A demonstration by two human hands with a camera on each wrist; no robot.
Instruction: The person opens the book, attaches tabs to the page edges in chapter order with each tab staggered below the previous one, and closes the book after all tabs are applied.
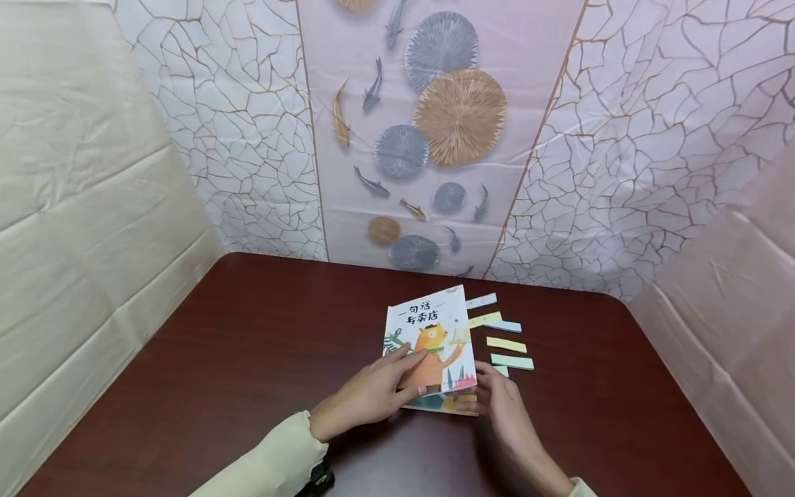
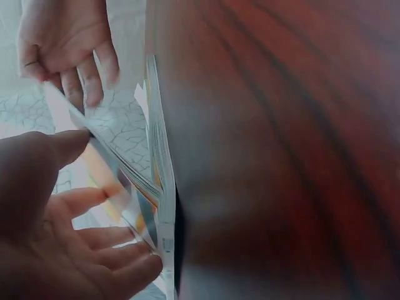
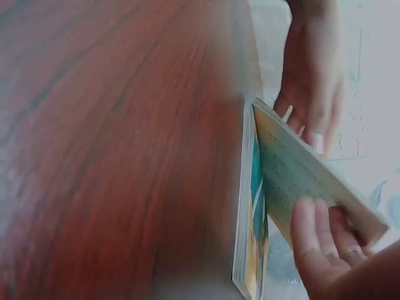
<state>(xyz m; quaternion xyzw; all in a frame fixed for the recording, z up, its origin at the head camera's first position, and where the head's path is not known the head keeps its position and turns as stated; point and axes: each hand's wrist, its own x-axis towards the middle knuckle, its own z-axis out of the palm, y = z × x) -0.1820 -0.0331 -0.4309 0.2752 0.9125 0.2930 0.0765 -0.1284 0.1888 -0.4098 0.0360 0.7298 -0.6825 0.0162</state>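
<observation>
A white picture book (image 1: 456, 304) with an orange animal on its cover lies over a second book (image 1: 435, 403), whose colourful near edge shows below it. My left hand (image 1: 369, 392) rests on the upper cover, fingers spread and thumb by the near edge. At the right edge, my right hand (image 1: 506, 411) holds the upper book, its fingers (image 3: 304, 234) against the underside. That side is lifted, so the upper book tilts away from the lower book (image 3: 240, 231) and a wedge-shaped gap shows between them in the right wrist view.
Several pastel strips (image 1: 512, 361) in yellow, green and blue lie to the right of the books, some partly hidden by them. The dark red table (image 1: 267, 331) meets a patterned cloth backdrop (image 1: 410, 207) behind, with pale cloth walls at both sides.
</observation>
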